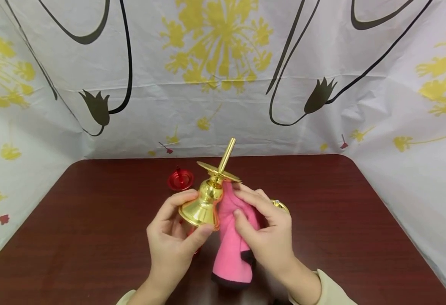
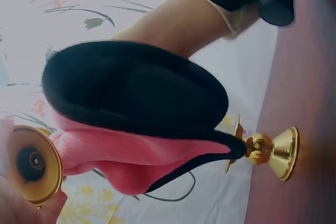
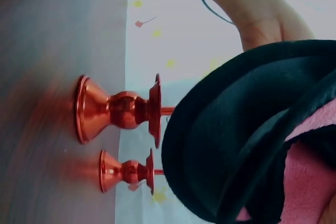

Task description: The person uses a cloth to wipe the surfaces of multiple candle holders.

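A shiny gold candlestick (image 1: 202,209) is held tilted by my left hand (image 1: 167,245), thumb at the lower rim of its base and fingers on the far side. Its spike points up and to the right. My right hand (image 1: 272,233) grips a pink cloth (image 1: 228,254) with black edging, thumb in front, and holds it against the candlestick's neck and side. The cloth's lower end hangs down; its dark, wide hem (image 2: 136,87) faces the left wrist camera. That view also shows the held candlestick's hollow underside (image 2: 34,161).
A red candlestick (image 1: 181,180) stands behind my left hand; the right wrist view has a larger red candlestick (image 3: 126,111) and a smaller one (image 3: 128,171). Another gold candlestick (image 2: 283,153) stands beyond my right hand. Patterned white fabric (image 1: 223,118) surrounds the dark wooden table (image 1: 93,233).
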